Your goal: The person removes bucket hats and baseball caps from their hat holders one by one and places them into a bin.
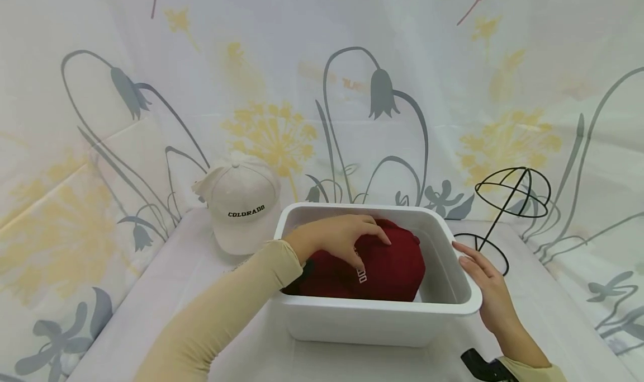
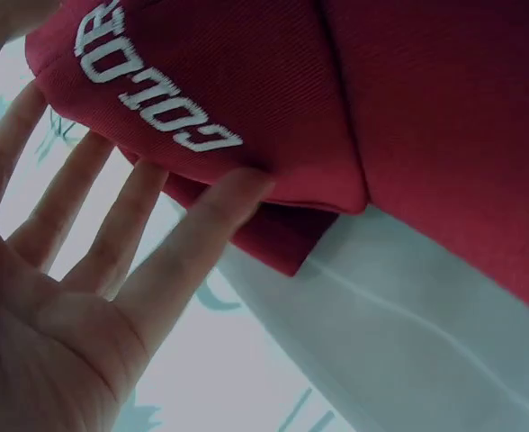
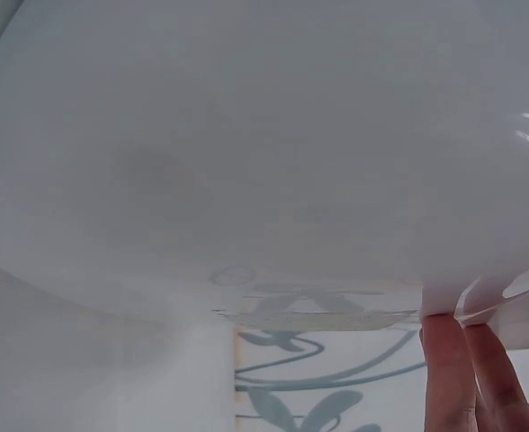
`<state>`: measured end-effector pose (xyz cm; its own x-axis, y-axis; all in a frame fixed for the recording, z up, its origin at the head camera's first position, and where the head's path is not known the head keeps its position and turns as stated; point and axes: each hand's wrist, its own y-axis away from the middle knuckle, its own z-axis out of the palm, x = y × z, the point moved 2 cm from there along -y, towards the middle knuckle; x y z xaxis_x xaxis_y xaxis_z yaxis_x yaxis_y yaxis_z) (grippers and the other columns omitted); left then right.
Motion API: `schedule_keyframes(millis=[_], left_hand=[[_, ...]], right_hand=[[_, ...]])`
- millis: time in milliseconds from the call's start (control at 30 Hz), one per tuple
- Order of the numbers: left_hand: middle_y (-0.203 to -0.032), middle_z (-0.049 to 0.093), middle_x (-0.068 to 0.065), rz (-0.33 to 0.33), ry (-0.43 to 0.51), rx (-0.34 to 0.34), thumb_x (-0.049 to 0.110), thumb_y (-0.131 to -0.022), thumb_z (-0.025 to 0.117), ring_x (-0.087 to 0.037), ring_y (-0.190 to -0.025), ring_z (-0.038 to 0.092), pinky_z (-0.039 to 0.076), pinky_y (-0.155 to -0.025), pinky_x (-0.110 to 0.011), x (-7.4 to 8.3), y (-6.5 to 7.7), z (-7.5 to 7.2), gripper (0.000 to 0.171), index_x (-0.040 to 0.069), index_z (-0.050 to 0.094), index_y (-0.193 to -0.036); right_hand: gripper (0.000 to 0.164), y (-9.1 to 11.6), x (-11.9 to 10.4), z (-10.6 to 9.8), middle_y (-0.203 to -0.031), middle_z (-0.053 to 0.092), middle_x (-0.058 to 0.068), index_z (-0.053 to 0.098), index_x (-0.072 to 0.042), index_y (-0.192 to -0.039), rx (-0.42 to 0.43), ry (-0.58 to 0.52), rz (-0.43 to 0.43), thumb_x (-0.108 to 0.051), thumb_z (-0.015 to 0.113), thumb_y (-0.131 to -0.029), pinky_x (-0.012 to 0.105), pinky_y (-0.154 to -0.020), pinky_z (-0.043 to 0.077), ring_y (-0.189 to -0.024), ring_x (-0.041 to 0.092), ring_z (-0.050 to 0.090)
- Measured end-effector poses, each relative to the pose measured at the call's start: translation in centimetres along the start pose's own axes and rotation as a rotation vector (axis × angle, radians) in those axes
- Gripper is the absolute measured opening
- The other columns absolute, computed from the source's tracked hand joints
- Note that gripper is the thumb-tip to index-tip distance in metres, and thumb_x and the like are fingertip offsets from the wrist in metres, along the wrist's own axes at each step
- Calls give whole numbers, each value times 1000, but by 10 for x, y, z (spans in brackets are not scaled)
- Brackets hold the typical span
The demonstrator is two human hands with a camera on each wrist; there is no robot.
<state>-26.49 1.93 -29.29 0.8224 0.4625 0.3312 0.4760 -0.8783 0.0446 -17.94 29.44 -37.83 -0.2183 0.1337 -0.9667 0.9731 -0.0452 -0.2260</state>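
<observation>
Before you is a white counter [image 1: 251, 348], on which a white tub [image 1: 359, 323] sits in the middle, a cream cap [image 1: 246, 189] lettered COLORADO stands at the far left, any support beneath it hidden, and a black wire stand [image 1: 503, 208] rests on its ring base at the far right.

"Head camera?"
"Looks forward and down, taking in that white bin [image 1: 367, 321]."
"And the wrist ones?"
"Both close: left at the red cap [image 2: 408, 108], right at the bin's outer wall [image 3: 264, 171]; head and left share the cap."
</observation>
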Motion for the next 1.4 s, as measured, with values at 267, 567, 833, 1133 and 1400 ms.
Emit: schedule_keyframes(millis=[267,567,833,1133,1400], left_hand=[[-130,44,6,-47,-92,-174,24,-67,83,-9,-118,38,41,-91,-23,1,-19,17,77,32,45,-134],[-130,42,7,-94,-145,-298,21,-66,85,-6,-115,39,41,-88,-21,-2,-33,35,80,31,45,-134],[-134,41,6,-116,-214,-376,20,-70,82,-4,-118,38,37,-93,-19,5,-36,42,80,30,42,-138],[-136,38,5,-135,-90,-269,23,-77,77,-6,-121,36,37,-93,-19,11,-9,16,80,34,35,-143],[-135,45,5,10,-69,-22,22,-82,73,-7,-123,39,31,-100,-19,18,19,-15,59,22,48,-135]], right_hand=[[38,-1,0,0,-110,56,-12,47,-14,-136,-11,-16,-5,-22,45,-99,22,-70,51,-95,3,58],[38,-1,2,2,-110,57,-11,47,-14,-136,-13,-18,-1,-21,45,-99,23,-69,51,-94,4,58],[38,0,1,1,-111,57,-12,47,-14,-136,-14,-30,-11,-20,45,-99,23,-68,51,-95,4,58],[38,-1,1,0,-118,52,-14,47,-15,-137,-15,-64,1,-20,45,-99,21,-69,51,-96,1,57],[39,-1,1,2,-118,51,-14,46,-14,-137,-21,-61,-2,-23,46,-99,21,-69,51,-96,0,56]])
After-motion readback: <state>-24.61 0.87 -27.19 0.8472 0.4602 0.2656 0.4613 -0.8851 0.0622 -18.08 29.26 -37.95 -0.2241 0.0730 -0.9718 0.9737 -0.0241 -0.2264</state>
